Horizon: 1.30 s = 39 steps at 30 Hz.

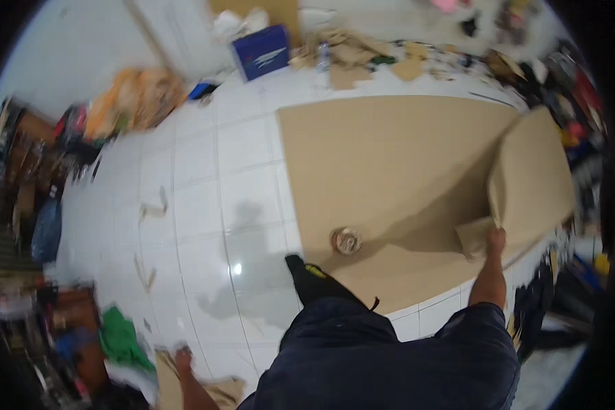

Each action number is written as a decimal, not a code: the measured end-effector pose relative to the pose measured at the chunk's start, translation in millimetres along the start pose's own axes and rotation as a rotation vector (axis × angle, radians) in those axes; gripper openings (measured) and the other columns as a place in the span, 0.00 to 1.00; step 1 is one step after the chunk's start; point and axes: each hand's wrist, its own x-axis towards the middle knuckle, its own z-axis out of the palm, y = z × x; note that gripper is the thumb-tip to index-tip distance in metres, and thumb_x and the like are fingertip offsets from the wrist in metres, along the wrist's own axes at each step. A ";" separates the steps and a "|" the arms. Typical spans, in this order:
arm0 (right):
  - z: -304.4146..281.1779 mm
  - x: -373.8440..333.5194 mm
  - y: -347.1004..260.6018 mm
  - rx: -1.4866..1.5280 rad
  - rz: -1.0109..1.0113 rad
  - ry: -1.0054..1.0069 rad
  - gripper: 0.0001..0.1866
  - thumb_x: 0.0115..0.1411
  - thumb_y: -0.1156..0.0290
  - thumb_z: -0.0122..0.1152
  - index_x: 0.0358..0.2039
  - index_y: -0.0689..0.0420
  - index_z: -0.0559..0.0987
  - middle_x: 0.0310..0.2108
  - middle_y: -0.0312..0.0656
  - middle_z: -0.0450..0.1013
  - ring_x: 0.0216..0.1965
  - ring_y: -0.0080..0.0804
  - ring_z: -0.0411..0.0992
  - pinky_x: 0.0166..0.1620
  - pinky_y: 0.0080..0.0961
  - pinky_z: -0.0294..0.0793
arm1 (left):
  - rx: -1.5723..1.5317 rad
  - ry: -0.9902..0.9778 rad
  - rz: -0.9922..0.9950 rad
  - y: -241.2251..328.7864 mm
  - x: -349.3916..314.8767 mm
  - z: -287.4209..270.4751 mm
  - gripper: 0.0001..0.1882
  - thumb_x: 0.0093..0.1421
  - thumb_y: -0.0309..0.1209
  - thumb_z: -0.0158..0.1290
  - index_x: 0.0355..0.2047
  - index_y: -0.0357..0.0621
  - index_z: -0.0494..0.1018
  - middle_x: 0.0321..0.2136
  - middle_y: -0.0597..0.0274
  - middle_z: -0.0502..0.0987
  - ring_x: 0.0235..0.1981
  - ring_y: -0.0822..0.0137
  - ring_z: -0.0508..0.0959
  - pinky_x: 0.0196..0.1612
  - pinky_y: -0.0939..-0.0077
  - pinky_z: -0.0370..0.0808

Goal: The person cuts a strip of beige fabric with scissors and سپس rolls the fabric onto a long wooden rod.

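A large brown paper sheet [389,157] lies spread on the white tiled floor. My right hand [497,239] is closed on its right part, which is raised and folded over in a curved flap. At the lower left, my left hand [184,358] appears closed at the edge of another brown paper piece [167,381], partly hidden by my forearm. A round roll [346,240], seemingly of tape, rests on the large sheet near its left edge. In front of my body is a black cloth-like item [314,280] with a yellow mark.
A blue box [261,53] stands by the back wall, with crumpled paper scraps [348,55] beside it. An orange bag [140,99] sits at the far left. Green cloth [123,340] lies lower left. Clutter lines both sides, and paper strips [147,273] lie on the tiles.
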 end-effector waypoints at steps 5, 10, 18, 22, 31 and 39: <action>-32.1 -59.8 -160.4 0.084 0.097 -0.015 0.26 0.59 0.46 0.52 0.43 0.58 0.75 0.41 0.57 0.76 0.46 0.57 0.73 0.49 0.50 0.71 | -1.046 -0.743 -0.472 91.7 153.3 -8.2 0.16 0.55 0.38 0.52 0.39 0.41 0.76 0.28 0.55 0.78 0.23 0.61 0.75 0.28 0.66 0.74; -70.8 -118.1 -300.9 0.244 0.192 0.092 0.20 0.58 0.51 0.55 0.32 0.58 0.74 0.34 0.57 0.75 0.41 0.59 0.73 0.42 0.50 0.71 | -0.652 -0.566 0.329 181.1 388.5 -40.6 0.21 0.58 0.43 0.52 0.44 0.39 0.75 0.33 0.53 0.80 0.27 0.58 0.78 0.29 0.65 0.74; -74.2 -229.6 -387.5 0.314 0.277 0.129 0.15 0.57 0.59 0.59 0.28 0.59 0.71 0.27 0.53 0.74 0.34 0.56 0.73 0.37 0.48 0.70 | -0.384 -0.809 1.345 416.4 528.9 -81.4 0.19 0.55 0.41 0.60 0.40 0.40 0.75 0.30 0.53 0.80 0.36 0.53 0.79 0.42 0.60 0.75; -102.4 -262.3 -411.0 0.304 0.214 0.187 0.13 0.55 0.63 0.62 0.27 0.58 0.71 0.26 0.50 0.74 0.32 0.53 0.73 0.36 0.45 0.71 | 0.241 -1.153 1.847 474.2 532.0 -109.3 0.17 0.58 0.42 0.56 0.38 0.42 0.75 0.34 0.54 0.79 0.38 0.52 0.79 0.40 0.57 0.74; 9.9 -372.3 -369.6 0.487 0.322 0.191 0.17 0.53 0.63 0.64 0.21 0.59 0.67 0.20 0.49 0.69 0.24 0.52 0.69 0.28 0.42 0.67 | 1.013 -2.019 0.647 456.5 563.8 -115.7 0.15 0.66 0.41 0.46 0.40 0.42 0.73 0.32 0.67 0.72 0.36 0.75 0.71 0.36 0.78 0.71; 198.9 -405.0 -297.6 0.573 0.127 0.456 0.17 0.53 0.67 0.68 0.19 0.60 0.68 0.17 0.48 0.66 0.18 0.44 0.64 0.23 0.30 0.65 | 0.131 -0.569 2.027 795.1 459.2 197.7 0.42 0.50 0.40 0.63 0.61 0.35 0.58 0.55 0.37 0.66 0.58 0.43 0.66 0.60 0.57 0.65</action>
